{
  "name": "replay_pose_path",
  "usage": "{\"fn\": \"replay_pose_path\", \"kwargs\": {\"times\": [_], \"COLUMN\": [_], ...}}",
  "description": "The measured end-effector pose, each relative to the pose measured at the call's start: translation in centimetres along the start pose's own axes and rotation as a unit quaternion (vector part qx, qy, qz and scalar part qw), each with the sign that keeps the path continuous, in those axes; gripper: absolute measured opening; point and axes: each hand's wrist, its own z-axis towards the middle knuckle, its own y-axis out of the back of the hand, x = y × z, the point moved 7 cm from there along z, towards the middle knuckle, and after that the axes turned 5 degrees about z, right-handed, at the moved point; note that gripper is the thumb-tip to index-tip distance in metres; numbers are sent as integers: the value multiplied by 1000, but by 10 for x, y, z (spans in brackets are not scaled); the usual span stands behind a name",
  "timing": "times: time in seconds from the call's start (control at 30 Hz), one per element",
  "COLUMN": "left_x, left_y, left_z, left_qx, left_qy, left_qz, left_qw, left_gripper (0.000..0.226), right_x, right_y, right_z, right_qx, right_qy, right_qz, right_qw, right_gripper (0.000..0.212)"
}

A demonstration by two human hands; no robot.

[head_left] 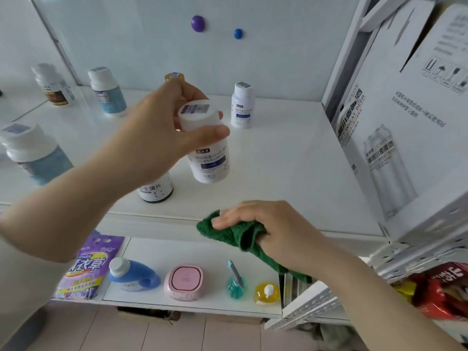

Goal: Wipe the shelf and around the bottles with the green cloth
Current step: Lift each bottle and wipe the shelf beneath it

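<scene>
My left hand holds a white bottle with a blue label by its cap, lifted above the white shelf. My right hand grips the green cloth at the shelf's front edge; part of the cloth hangs down below the hand. Under my left wrist a white and dark bottle stands on the shelf. Another white bottle stands at the back. A gold-capped bottle is mostly hidden behind my left hand.
More bottles stand at the left: a light blue one, a brown one, a large blue one. A big white beer carton closes the right side. The lower shelf carries a purple pouch, a blue jug, a pink case.
</scene>
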Motion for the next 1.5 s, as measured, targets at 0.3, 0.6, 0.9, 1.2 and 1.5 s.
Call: {"fn": "replay_pose_path", "kwargs": {"times": [0.3, 0.6, 0.9, 1.2, 1.5], "left_x": [2, -13, -20, -5, 10], "left_y": [-10, -27, -50, -72, -87], "left_z": [1, 17, 24, 25, 14], "left_qx": [34, 50, 80, 111, 79], "left_qy": [-24, -65, -82, -74, -68], "left_qz": [0, -1, -17, -17, 45], "left_qw": [999, 997, 993, 991, 994], "left_gripper": [50, 39, 36, 42, 55], "right_x": [-79, 1, -77, -19, -34], "right_y": [124, -1, 111, 10, -40], "right_z": [4, -4, -50, -41, -80], "right_qx": [-353, -205, -436, -320, -295], "right_qy": [-224, -64, -301, -121, -175], "right_qz": [-178, -19, -121, 14, 611], "right_qw": [891, 976, 839, 939, 713], "right_gripper": [44, 60, 55, 60, 34]}}
